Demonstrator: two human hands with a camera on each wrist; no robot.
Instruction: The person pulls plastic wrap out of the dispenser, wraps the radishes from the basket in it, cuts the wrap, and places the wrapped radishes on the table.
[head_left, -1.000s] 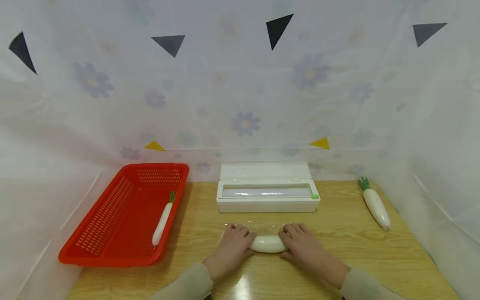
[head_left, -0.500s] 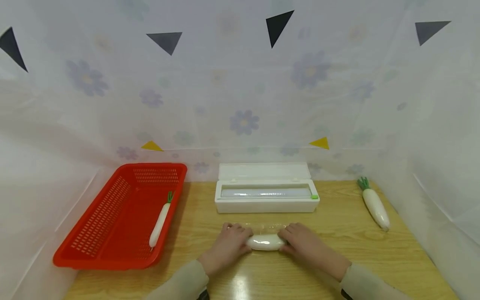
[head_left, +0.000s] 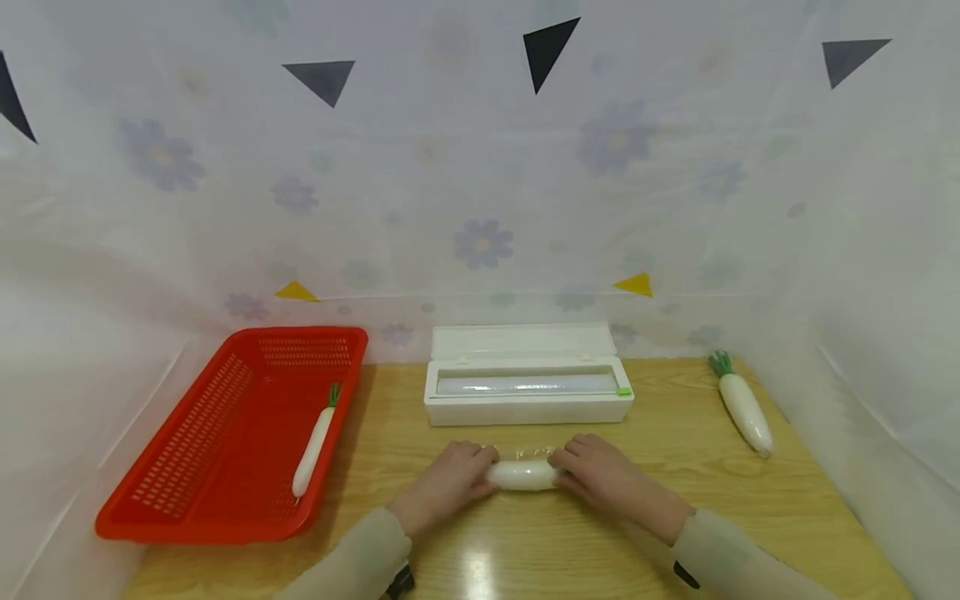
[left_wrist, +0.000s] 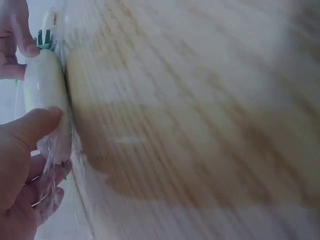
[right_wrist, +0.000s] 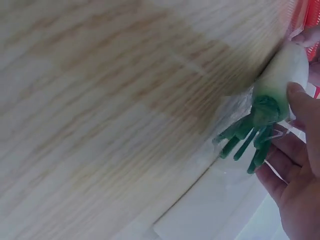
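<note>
Between both hands, a white radish [head_left: 523, 476] with green stem stubs [right_wrist: 255, 130] lies crosswise low over the table. Clear plastic wrap [left_wrist: 50, 185] clings round it, and a loose stretch shows just beyond it in the head view. My left hand [head_left: 450, 479] holds the tapered end, its thumb [left_wrist: 42, 122] on top and fingers underneath. At the leafy end my right hand [head_left: 603, 477] grips the radish, with the thumb [right_wrist: 300, 97] pressing the white flesh and fingers below the stems.
Behind the hands stands a white wrap dispenser [head_left: 528, 410], lid raised, a roll [head_left: 525, 384] inside. At left is a red basket [head_left: 225, 533] with a slim radish [head_left: 313, 454]. Another radish [head_left: 746, 414], shiny on its surface, lies at the right.
Both hands have rolled the radish a little away from the body, toward the dispenser. The strip of loose wrap beyond it has become shorter. The head view has shifted slightly.
</note>
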